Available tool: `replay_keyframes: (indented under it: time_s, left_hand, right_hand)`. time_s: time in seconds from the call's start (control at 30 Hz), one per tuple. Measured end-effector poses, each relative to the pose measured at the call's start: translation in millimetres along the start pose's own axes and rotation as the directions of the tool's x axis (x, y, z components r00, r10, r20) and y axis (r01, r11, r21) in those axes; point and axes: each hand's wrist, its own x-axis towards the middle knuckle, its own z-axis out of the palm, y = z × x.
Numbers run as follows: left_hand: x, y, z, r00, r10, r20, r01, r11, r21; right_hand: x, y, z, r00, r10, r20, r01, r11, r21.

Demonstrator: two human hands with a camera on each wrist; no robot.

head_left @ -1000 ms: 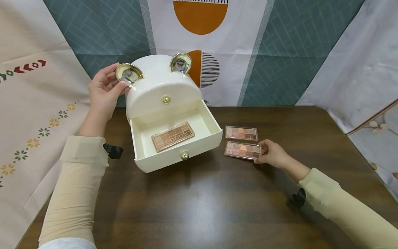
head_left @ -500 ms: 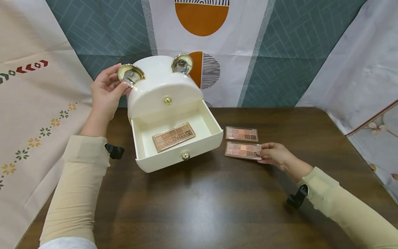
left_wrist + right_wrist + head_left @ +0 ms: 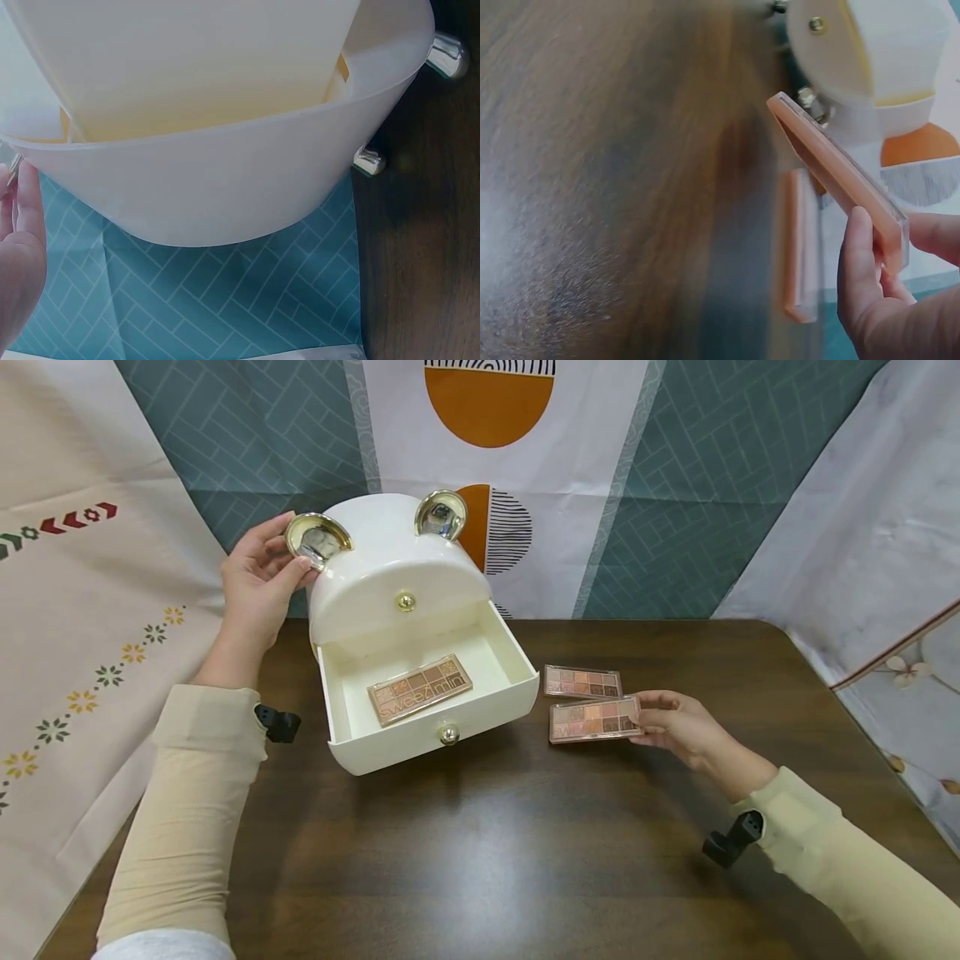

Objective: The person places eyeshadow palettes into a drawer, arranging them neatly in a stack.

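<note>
Palette (image 3: 592, 719) long axis toward drawer (image 3: 427, 727)

In the right wrist view the dark wooden worktop (image 3: 607, 187) is smeared by blur, and the second pink eyeshadow palette (image 3: 801, 247), lying beyond the grip, is too soft to read. The right hand (image 3: 877, 300) is cut off by the lower edge. In the left wrist view only a sliver of the left hand (image 3: 19, 255) shows; its grip is out of frame.
</note>
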Motion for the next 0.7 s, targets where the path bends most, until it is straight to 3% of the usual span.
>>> replay_keyframes:
  time_s: [0.2,0.43,0.7]
  left_hand:
    - [0.1,-0.1,-0.1,1.000,-0.002,-0.013,0.002,1.000,0.000]
    - [0.2,0.1,0.6,1.000,-0.007,-0.010,0.007,1.000,0.000]
    - [0.5,-1.6,1.1,1.000,0.001,-0.010,-0.002,1.000,-0.018]
  right_hand:
    - [-8.7,-15.6,-5.0,0.999,-0.042,0.003,0.041,0.985,0.170]
    - [-21.8,-40.2,-10.9,0.992,-0.117,-0.039,0.123,0.929,0.348]
    - [-26.1,-70.5,-13.4,0.980,-0.199,-0.021,0.187,0.876,0.444]
